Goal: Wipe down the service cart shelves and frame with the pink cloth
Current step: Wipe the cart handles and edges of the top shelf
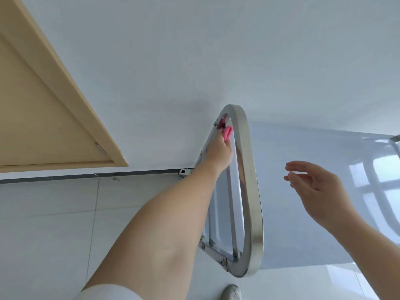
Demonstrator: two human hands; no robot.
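I look down on the service cart from above. Its brushed steel end frame (249, 176) loops from near my feet up toward the wall, beside the glossy top shelf (303, 224). My left hand (221, 152) reaches inside the loop to its far corner, fingers closed on the pink cloth (227, 132), which presses against the inner side of the frame. Most of the cloth is hidden by my fingers. My right hand (313, 185) hovers above the top shelf, fingers apart, holding nothing and touching nothing.
A white wall (194, 61) stands right behind the cart. A beige door (43, 115) is at the left. Grey floor tiles (54, 224) lie to the left of the cart. A grey slipper toe (231, 292) shows at the bottom edge.
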